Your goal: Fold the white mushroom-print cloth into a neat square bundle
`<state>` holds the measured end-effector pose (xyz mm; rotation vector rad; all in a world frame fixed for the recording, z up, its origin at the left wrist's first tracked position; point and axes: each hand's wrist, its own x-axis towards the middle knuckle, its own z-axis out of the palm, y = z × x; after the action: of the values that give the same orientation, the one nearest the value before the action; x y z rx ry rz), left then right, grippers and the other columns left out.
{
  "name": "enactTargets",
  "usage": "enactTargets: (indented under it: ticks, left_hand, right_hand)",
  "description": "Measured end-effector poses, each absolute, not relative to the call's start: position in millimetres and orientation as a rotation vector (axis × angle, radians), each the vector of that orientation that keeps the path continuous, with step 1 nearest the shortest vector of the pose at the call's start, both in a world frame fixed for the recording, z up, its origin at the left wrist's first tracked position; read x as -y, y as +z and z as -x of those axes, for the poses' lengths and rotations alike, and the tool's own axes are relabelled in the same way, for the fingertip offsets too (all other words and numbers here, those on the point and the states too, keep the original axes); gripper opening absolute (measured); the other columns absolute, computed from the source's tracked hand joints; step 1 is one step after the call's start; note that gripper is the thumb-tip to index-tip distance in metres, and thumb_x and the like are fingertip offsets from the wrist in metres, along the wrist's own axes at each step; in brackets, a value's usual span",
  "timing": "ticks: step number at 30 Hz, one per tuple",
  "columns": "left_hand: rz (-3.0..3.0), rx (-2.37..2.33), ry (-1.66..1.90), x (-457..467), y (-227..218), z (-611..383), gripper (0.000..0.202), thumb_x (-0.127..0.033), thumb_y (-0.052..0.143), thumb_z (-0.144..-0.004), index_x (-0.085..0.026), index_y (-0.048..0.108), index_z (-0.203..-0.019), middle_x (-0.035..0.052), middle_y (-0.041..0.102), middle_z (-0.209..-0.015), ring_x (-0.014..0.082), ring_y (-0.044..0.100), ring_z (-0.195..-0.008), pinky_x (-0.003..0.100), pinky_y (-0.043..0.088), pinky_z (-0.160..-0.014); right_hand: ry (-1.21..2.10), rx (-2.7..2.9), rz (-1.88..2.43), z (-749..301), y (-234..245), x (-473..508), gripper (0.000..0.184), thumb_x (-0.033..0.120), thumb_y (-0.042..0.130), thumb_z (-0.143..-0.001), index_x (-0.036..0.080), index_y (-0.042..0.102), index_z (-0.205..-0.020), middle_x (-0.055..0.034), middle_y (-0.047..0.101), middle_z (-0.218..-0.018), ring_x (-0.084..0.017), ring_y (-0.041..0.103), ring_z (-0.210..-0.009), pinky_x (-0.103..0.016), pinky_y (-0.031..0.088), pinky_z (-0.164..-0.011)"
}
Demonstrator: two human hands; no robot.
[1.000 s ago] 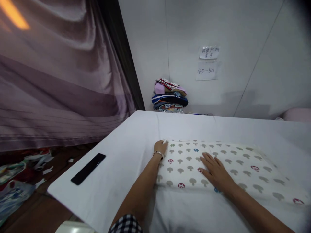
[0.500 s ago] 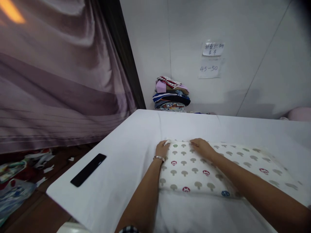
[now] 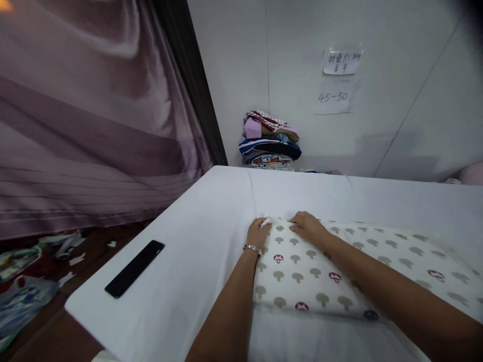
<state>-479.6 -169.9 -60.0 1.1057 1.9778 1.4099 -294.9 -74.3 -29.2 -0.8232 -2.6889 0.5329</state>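
A white cloth (image 3: pixel 298 261) printed with grey, red, green and blue mushrooms lies folded in a long strip across the white table (image 3: pixel 196 236). At its far left corner, my left hand (image 3: pixel 258 233) has its fingers closed on the cloth's edge; a small tuft sticks up beside them. A bracelet (image 3: pixel 252 249) circles that wrist. My right hand (image 3: pixel 308 229) reaches across the strip and grips the same far edge a little to the right, fingertips partly hidden in the fabric. The strip's right part continues beneath and beyond my right forearm.
A black phone-like slab (image 3: pixel 135 268) lies near the table's left edge. Behind the table, a stack of folded cloths (image 3: pixel 269 141) stands against the wall, below paper signs (image 3: pixel 335 96). A mauve curtain (image 3: pixel 94 125) hangs at left, with bags and scraps (image 3: pixel 28 301) on the floor.
The view has shifted slightly. My right hand has moved a little closer to my left along the cloth's far edge; both hands stay on the cloth.
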Motion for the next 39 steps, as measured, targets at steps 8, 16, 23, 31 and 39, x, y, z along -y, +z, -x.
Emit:
enactTargets:
  ticks: [8,16,23,31,39]
  left_hand:
    - [-1.100,-1.954,1.422,170,-52,478,0.019,-0.018,0.060,-0.070,-0.018,0.068,-0.087,0.0026,0.065,-0.092,0.0152,0.058,-0.087,0.026,0.044,-0.081]
    - [-1.128,-2.009,1.359,170,-53,479,0.020,-0.022,0.060,-0.071,-0.017,0.068,-0.088,0.0042,0.065,-0.092,0.0159,0.058,-0.086,0.027,0.043,-0.080]
    - [-1.090,-2.021,1.341,171,-49,478,0.027,-0.032,0.062,-0.070,-0.016,0.069,-0.090,0.0055,0.066,-0.091,0.0167,0.058,-0.083,0.027,0.044,-0.074]
    - [-1.090,-2.079,1.311,167,-51,480,0.027,-0.039,0.059,-0.071,-0.016,0.070,-0.077,0.0011,0.065,-0.071,0.0133,0.055,-0.066,0.023,0.041,-0.062]
    - [-1.022,-2.147,1.264,168,-49,480,0.030,-0.043,0.055,-0.071,-0.015,0.066,-0.067,-0.0025,0.058,-0.056,0.0105,0.049,-0.056,0.020,0.034,-0.051]
  right_hand:
    - [0.575,2.717,0.847,309,-24,77,0.025,0.030,0.047,-0.081,0.019,0.061,-0.099,-0.0072,0.061,-0.096,-0.021,0.050,-0.091,-0.034,0.036,-0.083]
    - [0.726,2.684,0.866,315,-17,79,0.018,0.033,0.053,-0.075,0.021,0.059,-0.088,-0.0042,0.062,-0.087,-0.019,0.054,-0.080,-0.028,0.038,-0.069]
    - [0.748,2.609,0.978,338,-20,86,0.025,0.037,0.040,-0.085,0.021,0.058,-0.091,-0.0033,0.064,-0.082,-0.017,0.055,-0.073,-0.025,0.035,-0.062]
    - [0.500,2.643,1.110,349,-31,91,0.025,0.036,0.037,-0.088,0.020,0.056,-0.093,-0.0063,0.065,-0.091,-0.019,0.056,-0.083,-0.027,0.035,-0.067]
    - [0.603,2.800,1.059,310,-18,69,0.034,0.048,0.039,-0.084,0.022,0.059,-0.093,-0.0066,0.066,-0.089,-0.020,0.058,-0.078,-0.028,0.038,-0.064]
